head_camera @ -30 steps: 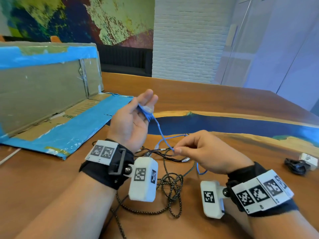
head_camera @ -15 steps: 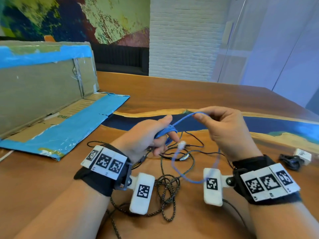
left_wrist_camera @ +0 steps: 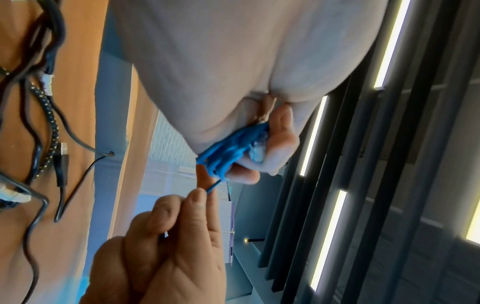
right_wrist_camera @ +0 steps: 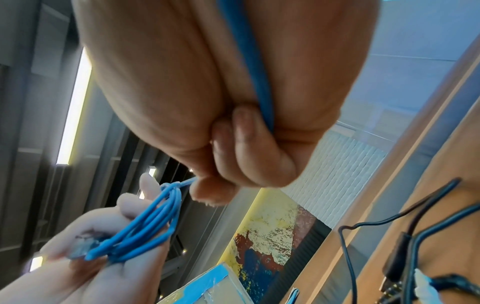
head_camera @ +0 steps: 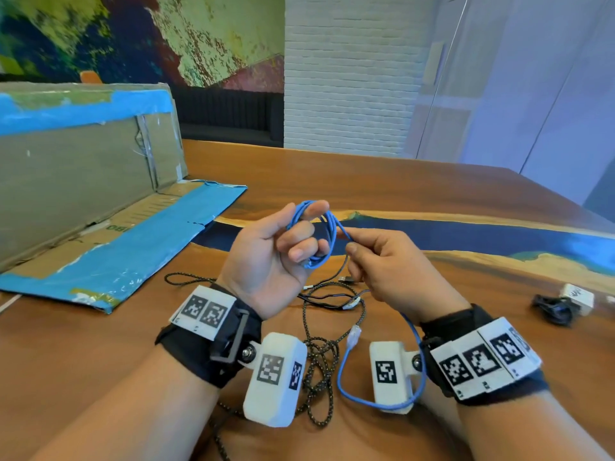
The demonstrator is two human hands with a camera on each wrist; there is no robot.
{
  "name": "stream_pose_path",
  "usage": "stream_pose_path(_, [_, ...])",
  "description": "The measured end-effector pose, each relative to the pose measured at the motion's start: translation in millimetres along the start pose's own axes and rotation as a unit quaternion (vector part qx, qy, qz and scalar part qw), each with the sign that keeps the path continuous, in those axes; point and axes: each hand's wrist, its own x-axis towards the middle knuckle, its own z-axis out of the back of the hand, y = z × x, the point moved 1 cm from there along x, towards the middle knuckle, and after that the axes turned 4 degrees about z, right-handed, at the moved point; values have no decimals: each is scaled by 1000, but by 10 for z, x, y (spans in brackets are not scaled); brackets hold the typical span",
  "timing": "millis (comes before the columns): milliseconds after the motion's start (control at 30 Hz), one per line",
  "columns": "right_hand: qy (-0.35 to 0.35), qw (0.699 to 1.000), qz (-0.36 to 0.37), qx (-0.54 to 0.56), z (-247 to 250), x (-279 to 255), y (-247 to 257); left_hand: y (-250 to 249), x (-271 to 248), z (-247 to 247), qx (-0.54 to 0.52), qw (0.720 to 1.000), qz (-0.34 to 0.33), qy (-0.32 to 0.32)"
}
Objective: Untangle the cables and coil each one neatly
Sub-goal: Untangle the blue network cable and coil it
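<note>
At the far left a flattened cardboard box (head_camera: 83, 181) patched with blue tape lies on the wooden table (head_camera: 432, 194), well apart from the work and seemingly out of the way.

The left hand (head_camera: 269, 254) is raised palm-up above the table, its fingers (head_camera: 301, 249) curled round several loops of the blue cable (head_camera: 327, 237). The thumb pins the loops at the top, probably so the hand serves as a form that keeps the turns the same size. The clear plug of one end lies tucked against the fingers in the wrist views. The cable is thin, smooth and round, stiff enough to hold open loops.

Below the hands, on the table, lies the tangle (head_camera: 319, 361): a speckled braided cord in loose knots crossed by thin black wires with small plugs. It looks untouched for now, left until the blue one is done.

The right hand (head_camera: 392, 271) is just beside the coil, pinching the free run of blue cable between thumb and forefinger, likely to guide the next turn and keep it taut. From that pinch the slack drops in a loop under the right wrist and ends in a clear plug (head_camera: 354, 337), so only a short length seems left to wind.

At the far right a black bundle beside a small white block (head_camera: 577, 296) rests on the table.
</note>
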Motion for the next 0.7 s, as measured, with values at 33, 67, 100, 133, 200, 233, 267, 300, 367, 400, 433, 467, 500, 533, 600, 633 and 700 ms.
stream_pose_path(33, [-28, 1000, 2, 10, 8, 10, -9, 0, 2, -7, 8, 1000, -8, -15])
stream_pose_path(67, [-57, 998, 12, 22, 12, 21, -14, -5, 2, -10, 13, 999, -16, -29])
stream_pose_path(100, [-81, 996, 26, 39, 11, 27, -19, -16, -2, -11, 16, 999, -19, -40])
stream_pose_path(133, [-98, 993, 40, 60, 4, 28, -17, -31, -7, -14, 17, 999, -17, -44])
stream_pose_path(200, [-111, 987, 64, 101, -16, 22, -17, -62, -23, -30, 19, 999, -7, -42])
stream_pose_path(233, [-110, 985, 70, 109, -27, 15, -14, -75, -30, -41, 20, 999, -2, -42])
stream_pose_path(267, [-106, 986, 73, 105, -37, 12, -16, -82, -39, -52, 21, 999, 2, -43])
stream_pose_path(300, [-101, 988, 72, 89, -49, 14, -28, -83, -49, -66, 23, 999, 5, -43])
stream_pose_path(367, [-93, 993, 67, 29, -62, 30, -58, -65, -64, -97, 32, 999, 12, -40])
stream_pose_path(400, [-88, 994, 64, -3, -65, 36, -66, -49, -65, -105, 38, 998, 15, -40])
stream_pose_path(433, [-86, 994, 60, -25, -66, 41, -77, -32, -63, -112, 45, 998, 20, -40])
stream_pose_path(467, [-87, 994, 59, -28, -67, 39, -81, -14, -56, -116, 50, 998, 25, -40])
stream_pose_path(500, [-91, 994, 56, -10, -77, 33, -82, 4, -49, -117, 55, 997, 30, -41])
stream_pose_path(533, [-94, 994, 51, 25, -94, 21, -74, 21, -41, -114, 59, 997, 34, -42])
stream_pose_path(600, [-88, 990, 35, 101, -164, -4, -53, 45, -27, -105, 67, 996, 34, -50])
stream_pose_path(633, [-75, 988, 28, 133, -216, -20, -37, 52, -21, -97, 71, 995, 33, -55])
stream_pose_path(700, [-42, 982, 10, 183, -318, -44, -15, 57, -12, -71, 76, 995, 30, -66])
